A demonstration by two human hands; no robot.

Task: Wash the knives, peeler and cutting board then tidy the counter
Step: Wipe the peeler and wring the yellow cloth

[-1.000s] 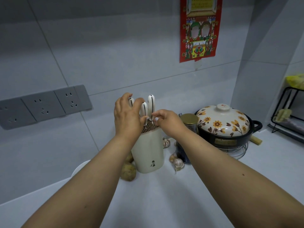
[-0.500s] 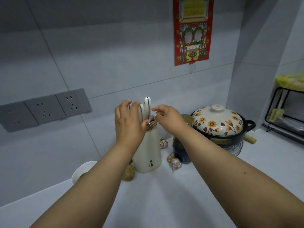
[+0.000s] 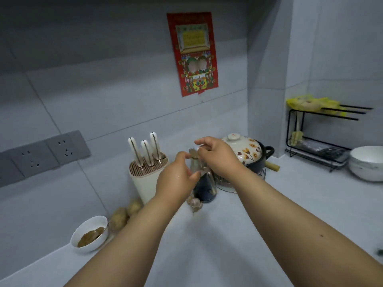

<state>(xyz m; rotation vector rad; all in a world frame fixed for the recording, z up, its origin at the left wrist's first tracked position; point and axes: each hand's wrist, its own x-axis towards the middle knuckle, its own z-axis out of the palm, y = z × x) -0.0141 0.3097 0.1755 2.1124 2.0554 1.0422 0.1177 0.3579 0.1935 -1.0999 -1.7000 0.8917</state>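
In slotted block (image 3: 147, 175), smooth white-handled knives (image 3: 145, 150)

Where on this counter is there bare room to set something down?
The bare counter between the two forearms, in front of the garlic, is free, as is the stretch between the flowered pot and the white bowl. The back corner is crowded: knife block, potatoes, dark jar and sauce bowl sit close together.
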